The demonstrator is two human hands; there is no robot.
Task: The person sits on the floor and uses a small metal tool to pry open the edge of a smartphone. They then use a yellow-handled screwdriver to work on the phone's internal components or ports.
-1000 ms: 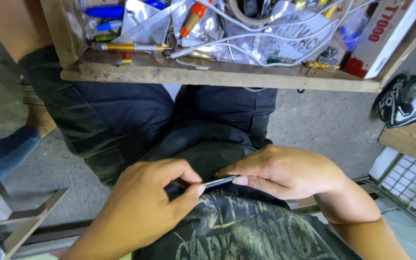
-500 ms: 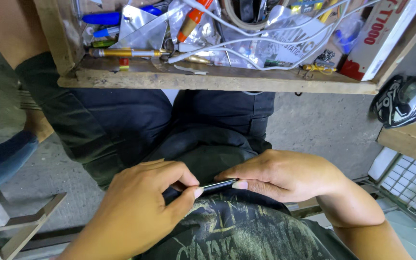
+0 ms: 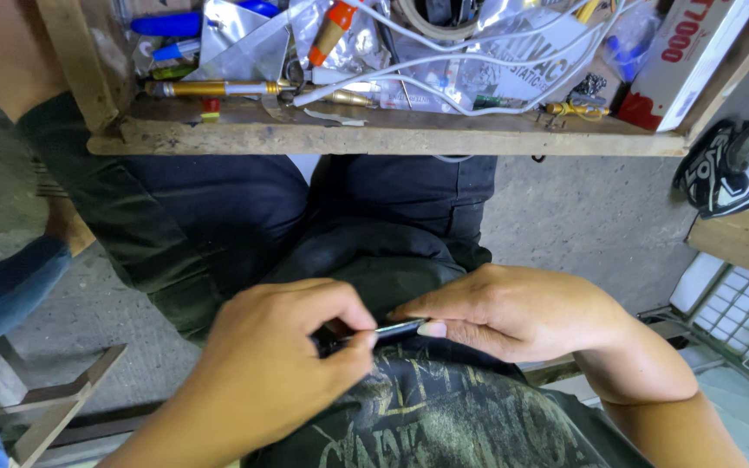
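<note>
Metal rod (image 3: pixel 399 328): thin, dark, glinting, level over the lap.
Left hand (image 3: pixel 279 373): fingers pinching one end.
Right hand (image 3: pixel 513 312): fingertips closed on the other.

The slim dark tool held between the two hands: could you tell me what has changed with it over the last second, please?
Hardly anything. The left hand and right hand still pinch the slim dark tool between their fingertips over the lap, with no visible regrip or release. Only the view shifted slightly, so the wooden tray of cables and tools sits a little differently in frame.
</note>
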